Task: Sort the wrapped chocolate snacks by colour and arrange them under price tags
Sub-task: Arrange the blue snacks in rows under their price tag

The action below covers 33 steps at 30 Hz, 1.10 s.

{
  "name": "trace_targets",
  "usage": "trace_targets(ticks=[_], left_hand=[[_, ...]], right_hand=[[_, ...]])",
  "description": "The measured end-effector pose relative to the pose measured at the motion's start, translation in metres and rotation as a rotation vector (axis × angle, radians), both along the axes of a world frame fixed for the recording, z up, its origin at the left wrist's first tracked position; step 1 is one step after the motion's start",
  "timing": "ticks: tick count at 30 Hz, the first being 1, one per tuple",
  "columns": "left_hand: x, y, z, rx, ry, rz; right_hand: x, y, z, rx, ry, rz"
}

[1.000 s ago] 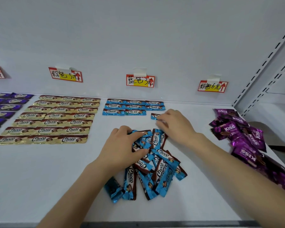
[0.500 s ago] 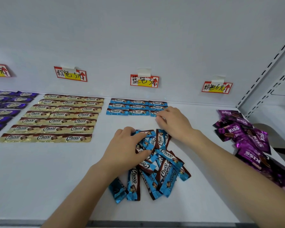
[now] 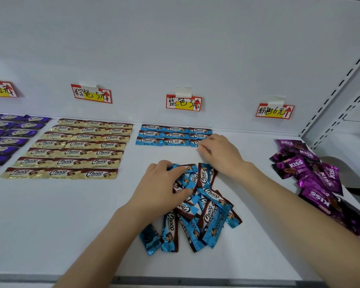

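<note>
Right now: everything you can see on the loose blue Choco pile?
The loose blue Choco pile is a jumbled heap of glossy blue-and-brown foil wrappers with white Choco lettering, overlapping at all angles. It lies on the white shelf in front of the sorted blue rows. The left hand rests on it, fingers pinching a wrapper.

A white shelf [image 3: 50,225] meets a plain white back panel [image 3: 175,38] at the far side. Slotted uprights [image 3: 341,84] rise at the right, and a grey edge strip [image 3: 216,281] runs nearest.
</note>
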<state>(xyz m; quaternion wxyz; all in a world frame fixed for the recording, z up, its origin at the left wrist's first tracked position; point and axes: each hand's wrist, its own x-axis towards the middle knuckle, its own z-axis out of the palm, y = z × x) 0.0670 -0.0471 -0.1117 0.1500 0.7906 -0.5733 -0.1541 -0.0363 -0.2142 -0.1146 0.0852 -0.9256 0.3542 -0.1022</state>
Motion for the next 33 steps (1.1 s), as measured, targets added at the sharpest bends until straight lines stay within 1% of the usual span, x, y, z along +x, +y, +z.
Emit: trace_targets(ticks=[2, 5, 7, 8, 9, 11, 13, 15, 19, 21, 27, 33], left_hand=[[-0.002, 0.004, 0.003, -0.011, 0.044, 0.012], [-0.003, 0.020, 0.009, -0.070, 0.083, 0.062], [-0.002, 0.037, 0.010, -0.132, 0.019, 0.136], [-0.002, 0.046, 0.010, -0.162, -0.044, 0.180], [-0.003, 0.055, 0.010, -0.164, -0.112, 0.230], [-0.008, 0.069, 0.012, -0.043, -0.208, 0.330], [-0.018, 0.079, 0.015, 0.096, -0.261, 0.370], [-0.028, 0.081, 0.015, 0.133, -0.301, 0.370], [-0.047, 0.062, 0.008, 0.067, -0.283, 0.393], [-0.054, 0.047, 0.002, 0.036, -0.274, 0.417], [-0.067, 0.029, -0.023, -0.037, -0.380, 0.395], [-0.064, 0.030, -0.029, -0.133, -0.342, 0.308]], right_hand=[[-0.002, 0.001, 0.003, 0.011, -0.033, 0.001], [-0.012, 0.011, 0.013, 0.039, -0.141, 0.027], [-0.025, 0.023, 0.020, 0.120, -0.224, 0.036], [-0.033, 0.031, 0.023, 0.167, -0.229, 0.034], [-0.042, 0.039, 0.025, 0.209, -0.196, 0.028], [-0.059, 0.058, 0.026, 0.266, -0.068, -0.003], [-0.071, 0.076, 0.023, 0.237, 0.038, -0.039], [-0.077, 0.090, 0.018, 0.160, 0.073, -0.082], [-0.079, 0.106, 0.006, 0.053, 0.042, -0.144], [-0.079, 0.111, 0.000, 0.034, 0.018, -0.156], [-0.083, 0.113, -0.007, 0.052, -0.100, -0.168], [-0.088, 0.112, -0.008, 0.073, -0.136, -0.175]])
